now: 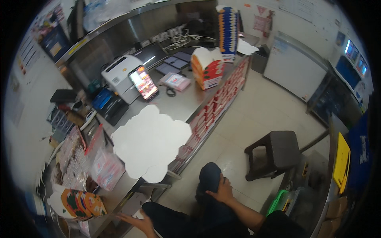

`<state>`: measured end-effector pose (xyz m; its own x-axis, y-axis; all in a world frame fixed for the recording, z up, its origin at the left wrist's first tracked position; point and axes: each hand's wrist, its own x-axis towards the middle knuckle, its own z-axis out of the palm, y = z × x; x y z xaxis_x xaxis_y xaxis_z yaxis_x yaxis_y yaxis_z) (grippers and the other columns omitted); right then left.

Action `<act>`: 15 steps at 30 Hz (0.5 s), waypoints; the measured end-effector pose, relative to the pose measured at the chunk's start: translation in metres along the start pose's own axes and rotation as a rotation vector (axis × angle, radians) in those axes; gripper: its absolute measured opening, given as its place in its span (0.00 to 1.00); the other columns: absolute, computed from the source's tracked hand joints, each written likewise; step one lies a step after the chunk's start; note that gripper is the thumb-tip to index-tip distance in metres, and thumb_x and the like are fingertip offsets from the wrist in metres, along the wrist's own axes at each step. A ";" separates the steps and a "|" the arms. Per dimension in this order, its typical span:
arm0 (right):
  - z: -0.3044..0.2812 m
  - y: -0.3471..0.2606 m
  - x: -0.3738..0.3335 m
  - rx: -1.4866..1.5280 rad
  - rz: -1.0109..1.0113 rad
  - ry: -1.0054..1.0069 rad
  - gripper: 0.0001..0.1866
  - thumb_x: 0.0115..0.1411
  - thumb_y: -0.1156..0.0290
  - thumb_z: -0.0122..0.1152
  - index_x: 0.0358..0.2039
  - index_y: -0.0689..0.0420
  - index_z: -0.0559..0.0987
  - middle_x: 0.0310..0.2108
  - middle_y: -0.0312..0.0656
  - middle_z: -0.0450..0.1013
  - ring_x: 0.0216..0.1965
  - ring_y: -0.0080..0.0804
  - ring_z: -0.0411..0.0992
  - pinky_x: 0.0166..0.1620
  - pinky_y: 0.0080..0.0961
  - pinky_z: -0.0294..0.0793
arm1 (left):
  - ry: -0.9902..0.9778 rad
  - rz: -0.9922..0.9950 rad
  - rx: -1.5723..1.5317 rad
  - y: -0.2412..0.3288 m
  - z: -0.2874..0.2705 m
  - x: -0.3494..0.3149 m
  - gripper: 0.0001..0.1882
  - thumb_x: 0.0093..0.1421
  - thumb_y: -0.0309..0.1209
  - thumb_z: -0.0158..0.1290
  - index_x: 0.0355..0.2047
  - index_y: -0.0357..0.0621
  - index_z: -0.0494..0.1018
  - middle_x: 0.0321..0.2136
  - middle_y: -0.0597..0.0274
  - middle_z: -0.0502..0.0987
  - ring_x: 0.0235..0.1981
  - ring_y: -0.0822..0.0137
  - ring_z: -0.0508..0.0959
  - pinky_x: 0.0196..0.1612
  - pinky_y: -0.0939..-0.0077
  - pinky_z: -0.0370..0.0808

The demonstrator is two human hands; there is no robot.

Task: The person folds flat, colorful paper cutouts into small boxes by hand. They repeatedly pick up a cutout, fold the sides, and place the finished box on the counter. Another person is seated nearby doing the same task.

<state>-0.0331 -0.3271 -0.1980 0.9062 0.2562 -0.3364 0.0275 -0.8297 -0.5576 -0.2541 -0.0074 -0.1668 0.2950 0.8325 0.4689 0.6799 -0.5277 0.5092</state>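
My left hand is low in the view near the table's front edge, fingers stretched out and holding nothing. Just left of it lies a stack of nested orange patterned cartons. My right hand rests on my knee with its thumb and fingers apart, also holding nothing. In front of me, a white scalloped cardboard blank lies flat on the steel table, overhanging its edge. Farther along stand a folded red and orange carton and a tall stack of blue patterned cartons.
A phone leans against a white printer. Plastic bags crowd the table's left end. Stacked red and white cartons line the table's side. A dark stool stands on the floor at right, near a white chest freezer.
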 end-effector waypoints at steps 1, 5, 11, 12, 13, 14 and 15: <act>0.002 0.016 0.006 0.138 -0.123 -0.034 0.61 0.48 0.39 0.69 0.68 0.66 0.48 0.61 0.65 0.55 0.62 0.62 0.57 0.62 0.53 0.60 | -0.176 -0.075 -0.026 -0.020 0.020 -0.023 0.59 0.56 0.53 0.60 0.70 0.36 0.34 0.70 0.36 0.28 0.71 0.37 0.36 0.69 0.44 0.48; -0.030 0.151 0.043 0.134 -0.183 0.102 0.48 0.56 0.47 0.66 0.66 0.64 0.56 0.66 0.62 0.53 0.67 0.58 0.52 0.67 0.51 0.51 | -1.006 -0.408 0.396 0.025 0.038 -0.046 0.66 0.49 0.55 0.64 0.70 0.38 0.31 0.70 0.35 0.30 0.70 0.34 0.37 0.70 0.48 0.48; -0.174 0.255 0.059 -0.234 0.263 0.602 0.49 0.49 0.56 0.73 0.66 0.60 0.58 0.70 0.55 0.48 0.71 0.56 0.43 0.68 0.52 0.46 | -0.971 -0.210 0.515 -0.002 0.056 -0.076 0.69 0.46 0.54 0.67 0.70 0.42 0.28 0.70 0.37 0.32 0.70 0.35 0.38 0.70 0.49 0.48; -0.172 0.270 0.053 -0.254 0.347 0.482 0.50 0.50 0.54 0.72 0.67 0.58 0.57 0.70 0.54 0.46 0.71 0.54 0.41 0.69 0.51 0.45 | -0.977 -0.198 0.551 0.012 0.064 -0.078 0.70 0.45 0.54 0.67 0.70 0.42 0.28 0.70 0.38 0.31 0.70 0.35 0.38 0.70 0.49 0.48; -0.168 0.285 0.052 -0.265 0.421 0.356 0.50 0.51 0.53 0.71 0.68 0.57 0.55 0.71 0.53 0.43 0.72 0.52 0.38 0.69 0.51 0.43 | -0.996 -0.207 0.571 0.030 0.068 -0.076 0.67 0.47 0.54 0.66 0.70 0.41 0.30 0.70 0.38 0.34 0.70 0.36 0.39 0.70 0.51 0.48; -0.155 0.301 0.052 -0.468 0.397 0.336 0.49 0.53 0.51 0.69 0.68 0.57 0.56 0.71 0.51 0.44 0.73 0.51 0.36 0.69 0.51 0.43 | -1.014 -0.219 0.590 0.052 0.069 -0.076 0.65 0.49 0.55 0.65 0.70 0.40 0.33 0.70 0.37 0.36 0.70 0.37 0.41 0.70 0.52 0.48; -0.147 0.316 0.061 -0.487 0.385 0.415 0.49 0.53 0.49 0.68 0.68 0.57 0.56 0.71 0.52 0.45 0.73 0.51 0.37 0.69 0.51 0.43 | -1.031 -0.230 0.611 0.069 0.074 -0.074 0.62 0.51 0.55 0.63 0.70 0.39 0.35 0.70 0.37 0.39 0.70 0.38 0.42 0.70 0.53 0.49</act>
<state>0.0927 -0.6465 -0.2834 0.9715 -0.2256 -0.0721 -0.2280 -0.9733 -0.0265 -0.1793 -0.0929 -0.2203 0.3316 0.7861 -0.5217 0.9084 -0.4153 -0.0484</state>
